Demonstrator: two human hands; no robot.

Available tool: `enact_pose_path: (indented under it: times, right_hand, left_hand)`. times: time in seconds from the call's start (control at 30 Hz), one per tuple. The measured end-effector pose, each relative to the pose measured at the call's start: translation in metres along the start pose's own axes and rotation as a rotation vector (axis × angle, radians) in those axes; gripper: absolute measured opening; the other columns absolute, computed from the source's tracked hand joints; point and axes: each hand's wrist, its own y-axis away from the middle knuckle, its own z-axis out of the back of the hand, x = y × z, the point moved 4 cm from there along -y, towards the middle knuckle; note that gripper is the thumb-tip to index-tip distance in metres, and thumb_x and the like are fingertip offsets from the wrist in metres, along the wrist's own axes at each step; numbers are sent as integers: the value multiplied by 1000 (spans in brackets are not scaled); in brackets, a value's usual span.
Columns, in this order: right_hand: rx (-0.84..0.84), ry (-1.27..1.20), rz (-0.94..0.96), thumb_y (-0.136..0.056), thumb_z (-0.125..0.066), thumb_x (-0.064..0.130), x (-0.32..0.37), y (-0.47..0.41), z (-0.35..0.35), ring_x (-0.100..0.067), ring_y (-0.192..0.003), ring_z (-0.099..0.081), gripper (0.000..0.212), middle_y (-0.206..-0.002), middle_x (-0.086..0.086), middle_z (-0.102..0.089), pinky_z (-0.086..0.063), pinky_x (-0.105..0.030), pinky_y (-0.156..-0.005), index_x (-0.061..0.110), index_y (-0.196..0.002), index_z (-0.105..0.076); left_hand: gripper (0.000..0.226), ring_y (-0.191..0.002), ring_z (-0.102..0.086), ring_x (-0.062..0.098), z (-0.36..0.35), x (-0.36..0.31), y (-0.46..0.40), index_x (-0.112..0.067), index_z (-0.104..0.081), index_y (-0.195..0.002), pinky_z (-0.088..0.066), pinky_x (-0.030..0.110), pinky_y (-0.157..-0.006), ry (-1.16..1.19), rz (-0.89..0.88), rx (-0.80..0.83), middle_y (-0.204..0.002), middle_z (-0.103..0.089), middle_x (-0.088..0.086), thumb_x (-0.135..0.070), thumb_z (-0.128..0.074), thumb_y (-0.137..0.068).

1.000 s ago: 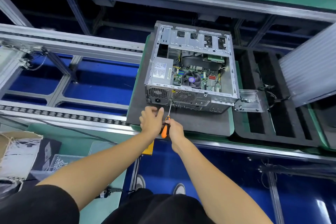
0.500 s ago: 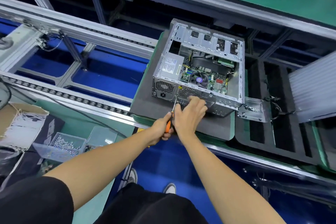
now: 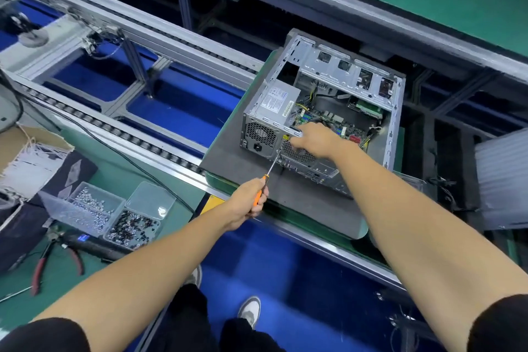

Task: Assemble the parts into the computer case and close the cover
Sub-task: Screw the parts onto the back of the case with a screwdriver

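An open silver computer case (image 3: 392, 111) lies on a dark grey foam pallet (image 3: 228, 163), its motherboard and grey power supply (image 3: 278, 101) showing. My left hand (image 3: 247, 203) grips an orange-handled screwdriver (image 3: 267, 177), whose tip touches the case's rear panel beside the fan grille. My right hand (image 3: 313, 141) rests on the rear top edge of the case next to the power supply, fingers curled over the rim.
A clear compartment box (image 3: 108, 214) of silver and black screws sits at the left on the green bench, with red-handled pliers (image 3: 43, 263) in front. A ribbed grey cover panel (image 3: 503, 180) lies at the right. Conveyor rails (image 3: 120, 128) run behind the bench.
My right hand has left the screwdriver and moved up onto the case's rear edge. My left hand now holds the screwdriver alone. The view has shifted, bringing the screw box into sight.
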Motion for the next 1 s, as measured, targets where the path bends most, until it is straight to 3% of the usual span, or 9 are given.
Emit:
enact_pose_path:
  times: [0.13, 0.27, 0.33, 0.47, 0.6, 0.7, 0.8, 0.93, 1.0]
  right_hand:
    - [-4, -11, 1, -84, -64, 32, -3, -1, -2, -15, -50, -56, 14, -43, 14, -59, -35, -22, -49, 21, -91, -67]
    - [-26, -31, -19, -81, -65, 33, -3, -2, -2, -16, -47, -54, 31, -40, 8, -55, -36, -23, -49, 21, -110, -69]
    - [-33, -44, -23, -83, -65, 32, -4, 0, -2, -9, -40, -51, 45, -40, 8, -55, -35, -23, -49, 18, -126, -66]
    - [-49, -42, -5, -88, -64, 31, -2, 2, 0, -2, -39, -52, 11, -41, 20, -55, -35, -19, -37, 21, -83, -62]
    - [-80, -77, -7, -89, -63, 29, -1, 2, -1, -1, -34, -43, 21, -39, 15, -53, -31, -16, -34, 30, -69, -56]
    - [-72, -96, -2, -90, -63, 29, -3, 0, -2, -2, -30, -40, 20, -38, 15, -51, -28, -17, -31, 23, -70, -60]
    - [-82, -110, -2, -87, -65, 29, -8, -2, -2, -7, -36, -38, 20, -42, 9, -50, -29, -22, -39, 21, -69, -60]
    - [-99, -90, 3, -72, -68, 38, -9, -6, -4, -18, -55, -44, 16, -66, -2, -55, -32, -33, -54, 23, -68, -62]
    - [-111, -122, -4, -64, -68, 40, -10, -5, -3, -21, -61, -45, 14, -73, -5, -57, -34, -37, -58, 27, -65, -64]
  left_hand:
    - [33, -59, -32, 20, 8, -3, 3, -14, -36, -85, -29, 35, -57, -472, -244, -161, -68, -40, 2, -38, -43, -107]
    - [28, -67, -49, 18, 3, -2, 11, -24, -32, -87, -35, 34, -55, -908, -395, -554, -78, -48, -5, -40, -47, -103]
    - [30, -64, -47, 16, 2, -2, 6, -25, -31, -85, -37, 34, -54, -794, -416, -564, -78, -47, -6, -35, -54, -101]
    - [40, -48, -28, 14, 4, 2, -13, -23, -31, -82, -25, 24, -40, 5, -139, -209, -70, -41, 3, -35, -65, -98]
    - [49, -38, -25, 11, 6, 3, -21, -15, -57, -86, -17, 18, -37, 122, 30, -81, -57, -45, -3, -59, -42, -101]
    - [50, -38, -28, 10, 9, 1, -23, -12, -64, -90, -20, 19, -37, 48, 32, -82, -55, -44, -4, -51, -37, -106]
    - [35, -48, -32, 16, 2, -10, -22, -14, -44, -87, -26, 26, -46, -136, -147, -146, -62, -39, 0, -44, -43, -106]
    - [31, -72, -51, 28, -10, -19, -12, -20, -31, -90, -35, 36, -57, -773, -404, -554, -80, -50, 2, -40, -51, -103]
    - [32, -75, -54, 30, -15, -17, -7, -24, -28, -91, -41, 36, -57, -883, -484, -675, -89, -51, 2, -38, -54, -102]
